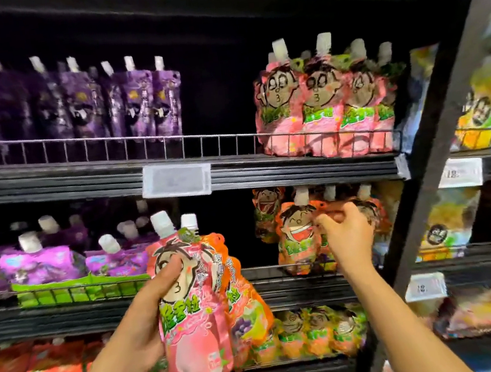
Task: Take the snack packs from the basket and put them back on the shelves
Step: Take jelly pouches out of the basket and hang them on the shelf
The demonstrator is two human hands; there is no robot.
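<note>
Packs in hand: a pink pack with an orange pack tucked behind it, both upright, caps up, in front of the middle shelf.
Left hand: the left hand is wrapped around both packs, thumb across the pink one's front.
Right hand: the right hand reaches into the orange row on the middle shelf, fingers curled at the top of a pack there; whether it grips or only touches, I cannot tell.
Matching spots: the pink row stands on the upper shelf, right side; the orange row lies just beside the right hand.
Progress: mid-task by my reading, with two packs not yet shelved.
Hidden: the basket is out of view, so the remaining count is unknown; labels are blurred.
</note>
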